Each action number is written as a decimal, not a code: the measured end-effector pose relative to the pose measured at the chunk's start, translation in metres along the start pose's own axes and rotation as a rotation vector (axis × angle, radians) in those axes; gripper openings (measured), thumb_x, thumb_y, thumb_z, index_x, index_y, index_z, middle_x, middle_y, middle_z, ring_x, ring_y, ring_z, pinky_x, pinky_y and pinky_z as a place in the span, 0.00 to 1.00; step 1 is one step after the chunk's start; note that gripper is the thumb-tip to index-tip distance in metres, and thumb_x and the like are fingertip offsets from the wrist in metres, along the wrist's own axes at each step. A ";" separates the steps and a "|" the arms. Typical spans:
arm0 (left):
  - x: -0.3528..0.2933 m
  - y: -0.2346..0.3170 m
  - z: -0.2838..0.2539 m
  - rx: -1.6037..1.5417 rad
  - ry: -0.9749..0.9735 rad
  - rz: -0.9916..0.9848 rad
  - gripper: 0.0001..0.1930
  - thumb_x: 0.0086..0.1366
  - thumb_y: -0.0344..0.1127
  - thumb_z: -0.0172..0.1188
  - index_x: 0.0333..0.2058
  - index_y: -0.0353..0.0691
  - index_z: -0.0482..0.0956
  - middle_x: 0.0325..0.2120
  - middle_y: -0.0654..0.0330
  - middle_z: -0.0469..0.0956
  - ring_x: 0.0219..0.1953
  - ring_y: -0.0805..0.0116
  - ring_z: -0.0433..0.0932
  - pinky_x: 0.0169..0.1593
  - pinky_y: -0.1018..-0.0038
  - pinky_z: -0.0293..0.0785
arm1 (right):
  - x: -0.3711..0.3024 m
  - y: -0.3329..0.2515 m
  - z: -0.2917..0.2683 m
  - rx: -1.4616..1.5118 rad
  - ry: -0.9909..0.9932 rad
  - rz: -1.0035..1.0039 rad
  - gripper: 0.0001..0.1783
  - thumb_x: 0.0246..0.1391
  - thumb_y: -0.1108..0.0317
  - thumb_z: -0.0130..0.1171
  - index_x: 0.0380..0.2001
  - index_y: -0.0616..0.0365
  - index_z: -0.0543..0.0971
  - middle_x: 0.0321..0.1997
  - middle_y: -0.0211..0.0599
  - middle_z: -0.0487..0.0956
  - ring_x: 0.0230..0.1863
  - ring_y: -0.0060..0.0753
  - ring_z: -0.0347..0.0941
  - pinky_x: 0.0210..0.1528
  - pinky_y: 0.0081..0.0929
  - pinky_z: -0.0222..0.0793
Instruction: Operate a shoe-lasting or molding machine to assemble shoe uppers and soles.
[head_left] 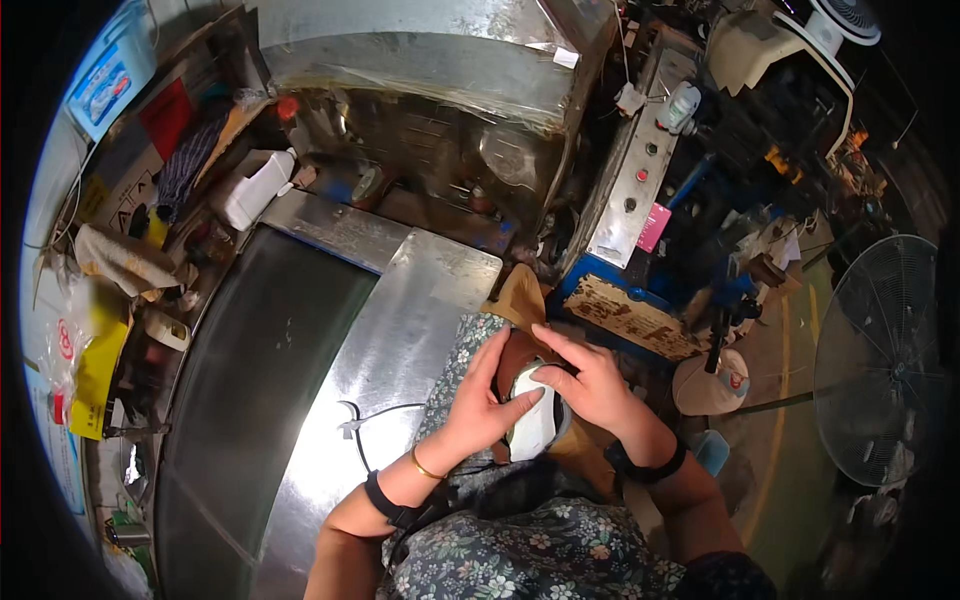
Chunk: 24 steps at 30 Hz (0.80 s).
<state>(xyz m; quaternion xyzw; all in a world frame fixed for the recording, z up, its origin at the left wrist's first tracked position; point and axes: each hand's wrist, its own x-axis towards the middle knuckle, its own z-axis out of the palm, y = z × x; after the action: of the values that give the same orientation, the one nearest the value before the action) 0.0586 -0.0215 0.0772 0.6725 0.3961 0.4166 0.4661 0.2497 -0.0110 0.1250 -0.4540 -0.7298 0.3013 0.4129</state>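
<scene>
Over my lap I hold what looks like a brown shoe (518, 352) between both hands, with a long white piece (532, 418) facing up at its near end. My left hand (487, 400) wraps the left side, fingers along the brown part and thumb pressed on the white piece. From the right, my right hand (590, 388) grips the other side, its thumb also on the white surface. The fingers hide much of the brown part. Both wrists carry dark bands, and a gold bracelet (428, 466) circles the left one.
A dark conveyor belt (270, 370) and a shiny metal ledge (340, 370) run along my left. A metal hood (420, 70) stands ahead. To the right are a control box with buttons (640, 160), a conical beige object (710, 385) and a large floor fan (880, 360).
</scene>
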 end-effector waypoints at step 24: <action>0.034 -0.033 -0.023 -0.355 -0.043 -0.224 0.34 0.62 0.22 0.63 0.64 0.35 0.58 0.55 0.56 0.69 0.58 0.68 0.67 0.61 0.73 0.64 | -0.057 0.084 0.027 0.682 -0.110 0.565 0.09 0.62 0.70 0.59 0.31 0.65 0.76 0.20 0.27 0.69 0.29 0.11 0.61 0.30 0.23 0.63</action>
<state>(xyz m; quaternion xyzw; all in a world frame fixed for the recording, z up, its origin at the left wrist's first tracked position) 0.0439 0.0250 0.0573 0.5404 0.3785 0.4110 0.6291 0.2744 -0.0311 0.0250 -0.4567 -0.4573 0.6493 0.4009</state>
